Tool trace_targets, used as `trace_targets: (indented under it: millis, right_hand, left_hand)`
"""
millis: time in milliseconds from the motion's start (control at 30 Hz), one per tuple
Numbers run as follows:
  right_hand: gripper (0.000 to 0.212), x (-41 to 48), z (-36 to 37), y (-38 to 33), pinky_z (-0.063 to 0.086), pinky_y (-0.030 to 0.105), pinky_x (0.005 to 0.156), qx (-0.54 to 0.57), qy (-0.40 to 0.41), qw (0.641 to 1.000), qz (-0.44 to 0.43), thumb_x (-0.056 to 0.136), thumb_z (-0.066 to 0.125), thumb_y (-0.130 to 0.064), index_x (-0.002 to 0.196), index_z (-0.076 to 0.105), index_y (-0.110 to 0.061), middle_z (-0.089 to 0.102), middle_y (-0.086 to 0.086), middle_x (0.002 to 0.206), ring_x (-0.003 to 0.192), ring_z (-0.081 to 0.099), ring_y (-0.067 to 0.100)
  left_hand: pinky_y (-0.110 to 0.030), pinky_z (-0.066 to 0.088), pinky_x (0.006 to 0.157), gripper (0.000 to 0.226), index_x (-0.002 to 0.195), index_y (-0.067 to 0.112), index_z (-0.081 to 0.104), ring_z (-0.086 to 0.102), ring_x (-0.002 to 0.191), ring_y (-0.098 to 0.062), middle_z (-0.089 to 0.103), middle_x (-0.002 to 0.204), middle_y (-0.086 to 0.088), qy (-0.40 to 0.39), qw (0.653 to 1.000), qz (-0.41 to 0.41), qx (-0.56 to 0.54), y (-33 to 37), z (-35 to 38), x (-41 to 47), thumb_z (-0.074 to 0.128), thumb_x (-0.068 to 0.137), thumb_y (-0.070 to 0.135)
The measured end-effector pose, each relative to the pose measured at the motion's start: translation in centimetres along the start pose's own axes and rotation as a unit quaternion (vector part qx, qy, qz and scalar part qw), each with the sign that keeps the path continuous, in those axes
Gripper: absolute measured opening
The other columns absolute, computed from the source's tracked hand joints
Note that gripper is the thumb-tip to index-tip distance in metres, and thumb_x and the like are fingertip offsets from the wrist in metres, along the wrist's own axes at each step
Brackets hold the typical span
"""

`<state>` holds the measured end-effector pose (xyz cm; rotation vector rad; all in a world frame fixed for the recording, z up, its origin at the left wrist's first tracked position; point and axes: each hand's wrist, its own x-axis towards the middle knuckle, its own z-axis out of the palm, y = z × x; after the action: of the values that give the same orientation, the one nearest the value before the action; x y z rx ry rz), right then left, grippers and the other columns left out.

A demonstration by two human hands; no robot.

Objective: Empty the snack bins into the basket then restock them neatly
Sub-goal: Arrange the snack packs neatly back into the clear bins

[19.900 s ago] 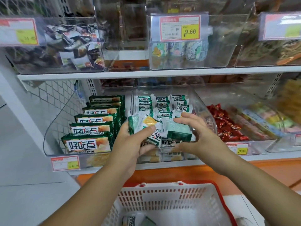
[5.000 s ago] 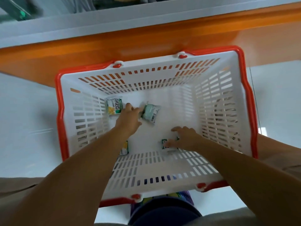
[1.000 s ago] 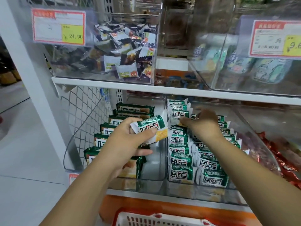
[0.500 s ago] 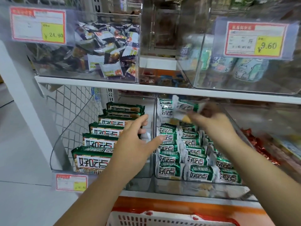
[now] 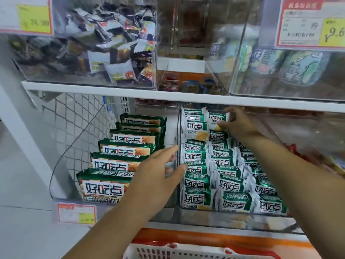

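A clear snack bin [image 5: 233,218] on the lower shelf holds several small green-and-white cracker packets [image 5: 197,197] lined up in rows. My right hand [image 5: 240,124] reaches to the back of this bin and pinches one small packet [image 5: 217,117] at the rear of the middle row. My left hand [image 5: 158,176] hovers with fingers spread, empty, in front of the wall between this bin and the left bin [image 5: 61,169]. The left bin holds several larger green cracker packs [image 5: 106,186] stacked in a row. The rim of the white basket [image 5: 186,251] with red trim shows at the bottom.
The white shelf board [image 5: 130,94] above carries clear bins of dark wrapped candies [image 5: 112,45] and pale pouches [image 5: 270,62], with price tags [image 5: 309,23] in front. Red wrapped snacks [image 5: 321,161] fill the bin to the right. An orange shelf base [image 5: 214,238] runs below.
My right hand has carried the small packet down to the back of the middle row. My left hand, which passed that packet over a second ago, stays empty by the bin divider.
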<state>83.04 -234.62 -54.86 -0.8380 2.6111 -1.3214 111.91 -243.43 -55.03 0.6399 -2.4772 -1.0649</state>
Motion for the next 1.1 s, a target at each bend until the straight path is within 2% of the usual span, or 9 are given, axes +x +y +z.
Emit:
trace_targets:
  millis: [133,233,400,533,667,800,900,967,1100]
  right_hand:
    - [0.051,-0.1,0.2,0.0,0.041,0.032,0.078,-0.042,0.051,0.998,0.003,0.08,0.076,-0.031,0.121,0.048,-0.019,0.055,-0.002,0.095,0.096,0.054,0.023]
    - [0.064,-2.5,-0.7,-1.7,0.046,0.037,0.088,-0.044,0.095,0.995,0.007,0.074,0.073,-0.045,0.127,0.049,-0.018,0.059,0.007,0.117,0.108,0.057,0.028]
    - [0.017,-14.6,-2.7,-4.4,0.044,0.019,0.068,0.053,0.101,0.981,-0.157,0.091,0.062,-0.022,0.106,0.054,-0.021,0.058,-0.005,0.082,0.071,0.053,0.004]
    - [0.018,-23.7,-1.2,-3.4,0.038,0.015,0.059,0.084,-0.012,0.967,-0.241,0.095,0.056,-0.011,0.111,0.053,-0.019,0.05,-0.005,0.074,0.062,0.047,0.005]
    - [0.017,-29.6,3.9,3.8,0.041,0.018,0.06,0.013,-0.191,0.977,-0.099,0.094,0.058,-0.02,0.108,0.055,-0.03,0.057,-0.008,0.078,0.067,0.053,0.009]
    - [0.024,-34.0,10.6,13.5,0.045,0.018,0.063,-0.079,-0.358,0.924,0.108,0.095,0.055,-0.033,0.118,0.055,-0.027,0.059,-0.008,0.098,0.077,0.058,0.01]
    - [0.028,-36.8,14.6,18.2,0.047,0.021,0.062,-0.067,-0.399,0.893,0.198,0.095,0.054,-0.035,0.121,0.056,-0.025,0.06,-0.005,0.094,0.078,0.06,0.014]
    - [0.029,-37.9,16.6,20.1,0.046,0.022,0.06,-0.049,-0.397,0.883,0.245,0.095,0.055,-0.034,0.122,0.056,-0.023,0.059,-0.003,0.094,0.074,0.059,0.014]
    - [0.026,-38.7,19.1,22.5,0.045,0.023,0.058,-0.058,-0.383,0.87,0.306,0.095,0.054,-0.032,0.119,0.056,-0.023,0.06,0.001,0.105,0.082,0.063,0.018]
  left_hand:
    - [0.008,0.033,0.077,0.056,0.147,0.039,0.037,0.05,0.099,0.017,0.044,0.145,0.018,0.006,1.0,0.011,-0.005,0.1,-0.1,-0.1,0.055,0.095,0.045]
    - [-0.02,0.042,0.103,0.057,0.146,0.041,0.037,0.052,0.118,0.0,0.041,0.146,0.021,0.041,0.999,0.03,-0.01,0.6,-0.2,-1.3,0.057,0.093,0.045]
    - [-0.019,0.043,0.096,0.04,0.132,0.044,0.047,0.049,0.113,0.006,0.042,0.119,0.035,0.095,0.99,0.104,0.006,1.4,-0.4,-5.0,0.053,0.093,0.042]
    - [-0.006,0.038,0.083,0.031,0.125,0.032,0.056,0.048,0.095,0.007,0.045,0.105,0.028,0.009,0.992,0.107,0.061,-1.3,1.2,-9.7,0.057,0.094,0.027]
    - [-0.014,0.044,0.088,0.035,0.128,0.034,0.053,0.051,0.098,0.008,0.045,0.114,0.025,-0.176,0.979,0.011,0.1,-8.3,5.6,-16.0,0.059,0.095,0.027]
    - [-0.035,0.047,0.098,0.049,0.139,0.021,0.049,0.056,0.116,-0.018,0.049,0.136,-0.002,-0.264,0.945,-0.182,0.068,-15.9,11.5,-21.8,0.063,0.093,0.026]
    - [-0.038,0.046,0.101,0.063,0.141,0.014,0.046,0.053,0.119,-0.025,0.049,0.137,-0.006,-0.254,0.921,-0.293,0.041,-18.7,15.1,-24.8,0.065,0.086,0.039]
    - [-0.031,0.044,0.098,0.061,0.145,0.016,0.04,0.049,0.128,-0.025,0.046,0.144,-0.005,-0.262,0.893,-0.362,0.048,-19.8,17.0,-25.9,0.063,0.089,0.028]
    - [-0.037,0.032,0.111,0.078,0.153,0.017,0.024,0.033,0.141,-0.03,0.03,0.154,-0.014,-0.343,0.839,-0.404,0.122,-22.7,19.6,-27.4,0.066,0.09,0.034]
